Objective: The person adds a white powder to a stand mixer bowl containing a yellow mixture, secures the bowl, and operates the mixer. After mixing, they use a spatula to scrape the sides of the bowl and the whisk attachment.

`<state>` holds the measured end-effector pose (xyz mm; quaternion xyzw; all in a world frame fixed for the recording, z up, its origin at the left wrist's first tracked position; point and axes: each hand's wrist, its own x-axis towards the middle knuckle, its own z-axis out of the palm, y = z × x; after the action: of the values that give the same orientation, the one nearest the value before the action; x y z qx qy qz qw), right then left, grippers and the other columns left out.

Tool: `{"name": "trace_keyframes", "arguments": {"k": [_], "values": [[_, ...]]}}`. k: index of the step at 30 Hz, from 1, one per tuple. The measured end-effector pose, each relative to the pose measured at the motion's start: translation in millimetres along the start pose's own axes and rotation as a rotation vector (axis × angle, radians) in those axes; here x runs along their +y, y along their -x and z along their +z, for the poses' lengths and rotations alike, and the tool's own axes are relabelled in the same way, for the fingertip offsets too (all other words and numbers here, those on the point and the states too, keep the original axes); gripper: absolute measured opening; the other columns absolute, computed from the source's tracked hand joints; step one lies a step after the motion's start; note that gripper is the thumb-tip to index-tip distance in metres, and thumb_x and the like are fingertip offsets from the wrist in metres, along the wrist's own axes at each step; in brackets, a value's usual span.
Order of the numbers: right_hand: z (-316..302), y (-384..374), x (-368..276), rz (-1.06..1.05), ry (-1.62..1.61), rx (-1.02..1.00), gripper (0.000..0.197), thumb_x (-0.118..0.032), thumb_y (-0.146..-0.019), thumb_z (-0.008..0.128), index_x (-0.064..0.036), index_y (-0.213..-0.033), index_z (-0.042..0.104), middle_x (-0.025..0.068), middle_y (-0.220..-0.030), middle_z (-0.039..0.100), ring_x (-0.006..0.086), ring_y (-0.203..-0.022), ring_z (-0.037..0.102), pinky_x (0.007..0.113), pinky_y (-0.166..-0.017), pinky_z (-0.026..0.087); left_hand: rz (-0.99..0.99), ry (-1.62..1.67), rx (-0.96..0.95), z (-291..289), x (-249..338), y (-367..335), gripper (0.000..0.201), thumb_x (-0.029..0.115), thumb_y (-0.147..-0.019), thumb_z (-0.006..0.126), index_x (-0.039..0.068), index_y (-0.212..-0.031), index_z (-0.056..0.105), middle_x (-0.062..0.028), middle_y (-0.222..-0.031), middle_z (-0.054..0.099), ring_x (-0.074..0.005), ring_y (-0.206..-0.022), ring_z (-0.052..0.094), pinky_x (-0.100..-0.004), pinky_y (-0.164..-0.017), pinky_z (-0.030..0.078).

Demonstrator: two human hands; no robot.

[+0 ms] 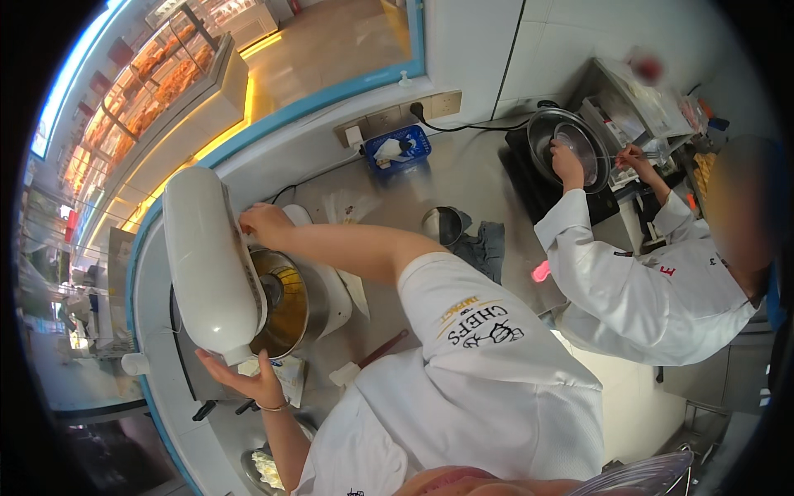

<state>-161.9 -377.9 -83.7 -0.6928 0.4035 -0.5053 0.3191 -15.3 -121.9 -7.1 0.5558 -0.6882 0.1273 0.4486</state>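
Note:
A white stand mixer (203, 256) stands at the left of the counter. Under its head a wire whisk (283, 285) sits in a steel mixing bowl (311, 307) with yellow stuff inside. My left hand (244, 382) is at the front end of the mixer head, palm turned up and fingers apart, close beneath its edge. On the far side, my right hand (269, 226) rests against the mixer's side with bent fingers. What those fingertips grip, if anything, is hidden.
To the right, a co-worker holds a clear bowl over a steel pan (608, 169) on a black cooker (529, 169). Nearby are a blue basket (399, 150), a steel cup (443, 225), a grey cloth (488, 250) and a spatula (347, 374). Another bowl (251, 465) holds pale chunks.

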Motion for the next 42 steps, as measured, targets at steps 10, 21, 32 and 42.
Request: {"name": "trace_keyframes", "arguments": {"k": [10,21,32,42], "values": [[-56,104,-37,0.261,-0.185,-0.144,0.038,-0.021,-0.088,0.059,-0.0024,-0.120,0.054,0.0164,-0.109,0.060,0.0321,-0.102,0.056,0.040,-0.090,0.044,0.170,-0.080,0.092,19,-12,-30,0.094,0.049,-0.076,0.074,0.018,-0.147,0.021,-0.0233,-0.148,0.024,-0.0420,-0.135,0.031,-0.0520,-0.101,0.039],[-20,124,-9,0.088,-0.077,-0.158,0.050,-0.017,-0.093,0.047,-0.0053,-0.140,0.036,0.0217,-0.130,0.048,0.0381,-0.118,0.045,0.042,-0.104,0.034,0.161,0.038,0.011,5,-20,-84,0.084,0.026,-0.066,0.084,0.017,-0.138,0.042,-0.0193,-0.148,0.030,-0.0398,-0.133,0.034,-0.0504,-0.104,0.036],[-27,122,-17,0.304,-0.236,-0.216,0.048,-0.018,-0.097,0.048,-0.0124,-0.143,0.036,0.0139,-0.133,0.050,0.0195,-0.114,0.052,0.030,-0.098,0.039,0.107,-0.033,-0.113,-4,-3,-192,0.076,0.027,-0.064,0.084,0.004,-0.127,0.049,-0.0215,-0.139,0.042,-0.0345,-0.128,0.042,-0.0418,-0.105,0.035],[-31,124,-19,0.326,-0.349,-0.221,0.050,-0.017,-0.098,0.046,-0.0058,-0.144,0.033,0.0122,-0.136,0.047,0.0184,-0.119,0.046,0.029,-0.102,0.034,0.084,0.102,-0.199,13,-21,-229,0.082,0.027,-0.069,0.081,0.003,-0.136,0.041,-0.0212,-0.135,0.045,-0.0331,-0.128,0.041,-0.0394,-0.106,0.034]]}}
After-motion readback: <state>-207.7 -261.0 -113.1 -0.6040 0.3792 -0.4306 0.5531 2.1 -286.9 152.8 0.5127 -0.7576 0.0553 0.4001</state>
